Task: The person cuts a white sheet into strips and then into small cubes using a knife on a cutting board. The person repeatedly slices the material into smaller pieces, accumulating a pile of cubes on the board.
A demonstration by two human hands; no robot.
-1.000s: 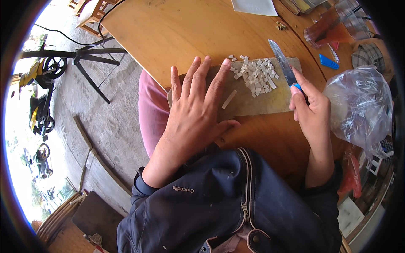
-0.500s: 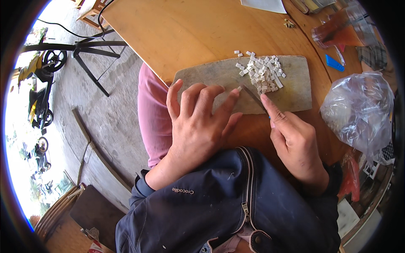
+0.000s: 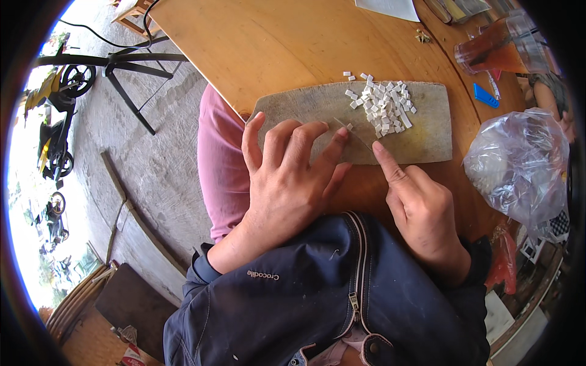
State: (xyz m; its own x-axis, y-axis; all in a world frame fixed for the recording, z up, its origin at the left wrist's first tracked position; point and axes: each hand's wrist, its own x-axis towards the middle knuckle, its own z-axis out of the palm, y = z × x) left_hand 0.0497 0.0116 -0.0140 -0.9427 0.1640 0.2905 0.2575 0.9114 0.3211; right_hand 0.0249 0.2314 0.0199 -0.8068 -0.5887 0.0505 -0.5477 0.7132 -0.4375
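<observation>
A grey, worn board [image 3: 430,131] lies on the wooden table with a heap of small white rectangular pieces [image 3: 383,108] on its right half. My right hand [image 3: 421,207] is closed around a thin-bladed knife [image 3: 361,139], its index finger stretched along the top; the handle is hidden in the palm. The blade appears almost edge-on, slanting up and left across the board. One single white piece [image 3: 350,127] sits beside the blade, near my left index fingertip. My left hand [image 3: 290,165] has its fingers spread and bent over the board, gripping nothing.
Right of the board are a clear bulging plastic bag [image 3: 516,165], a blue plastic item [image 3: 485,96] and a cup of reddish-brown drink [image 3: 497,52]. White paper [image 3: 390,7] lies at the far edge. Another person's arm [image 3: 546,97] shows at the right.
The knife blade has swung left, its tip now past the single piece, and turned nearly edge-on. My right hand has shifted slightly left and down; my left hand is almost unmoved.
</observation>
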